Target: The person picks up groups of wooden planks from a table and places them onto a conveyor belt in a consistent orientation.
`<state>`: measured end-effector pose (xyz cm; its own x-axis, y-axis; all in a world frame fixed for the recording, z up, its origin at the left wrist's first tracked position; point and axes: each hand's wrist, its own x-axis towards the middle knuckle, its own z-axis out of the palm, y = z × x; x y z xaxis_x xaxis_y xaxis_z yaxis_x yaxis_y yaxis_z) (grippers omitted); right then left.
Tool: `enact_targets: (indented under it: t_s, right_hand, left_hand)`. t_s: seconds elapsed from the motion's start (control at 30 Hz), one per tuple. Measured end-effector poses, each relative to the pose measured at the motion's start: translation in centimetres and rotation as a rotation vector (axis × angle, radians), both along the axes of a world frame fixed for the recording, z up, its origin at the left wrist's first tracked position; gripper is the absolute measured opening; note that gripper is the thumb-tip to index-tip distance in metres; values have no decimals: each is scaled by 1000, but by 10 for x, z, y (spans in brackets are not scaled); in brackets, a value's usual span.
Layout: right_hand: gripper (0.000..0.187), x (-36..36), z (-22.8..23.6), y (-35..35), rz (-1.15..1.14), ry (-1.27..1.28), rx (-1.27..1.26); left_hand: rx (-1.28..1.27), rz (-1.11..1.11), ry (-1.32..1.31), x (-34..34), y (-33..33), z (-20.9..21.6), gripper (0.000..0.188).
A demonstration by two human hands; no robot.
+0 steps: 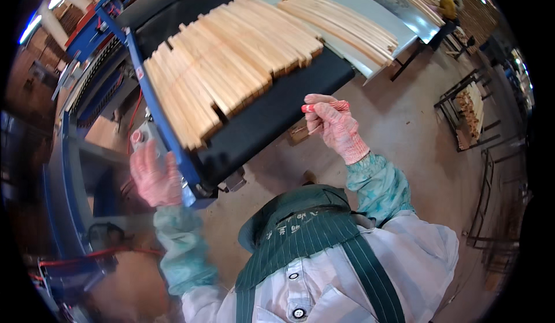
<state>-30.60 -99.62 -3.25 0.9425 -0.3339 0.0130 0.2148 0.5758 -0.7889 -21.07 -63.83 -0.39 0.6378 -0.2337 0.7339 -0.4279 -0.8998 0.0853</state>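
Observation:
My right hand [334,125], in a pale reddish glove, is closed around a short red crayon-like stick [308,108]. It is raised just off the near right end of a black conveyor belt [248,135]. Only the stick's end shows; the fingers cover the rest. On the belt, light wooden strips [231,57] lie side by side in a flat layer with uneven ends. To the left, my gloved left hand [155,175] holds nothing, its fingers apart. It is beside the belt's blue side rail [153,100] and a grey control box with a red button [137,138].
More strips [341,25] lie on a grey metal table [370,71] along the belt's right side. A rack with wood [471,112] stands at right. Someone in yellow [447,6] is far off at upper right. Blue machine framing [72,167] stands at left.

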Motion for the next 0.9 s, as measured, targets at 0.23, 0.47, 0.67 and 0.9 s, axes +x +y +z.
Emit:
enact_targets:
  t_s: [0.23, 0.47, 0.67, 0.9]
  right_hand:
    - [23, 7, -4, 88, 590, 130, -92]
    - [37, 0, -27, 149, 810, 270, -674]
    - [46, 1, -41, 139, 835, 309, -812]
    - [46, -10, -49, 122, 809, 427, -879]
  left_hand:
    - [-461, -630, 533, -84, -66, -15, 43]
    - [-475, -306, 383, -103, -18, -75, 30]
    - [-280, 139, 378, -49, 88, -84, 30]
    - [-533, 40, 531, 7, 91, -98, 36]
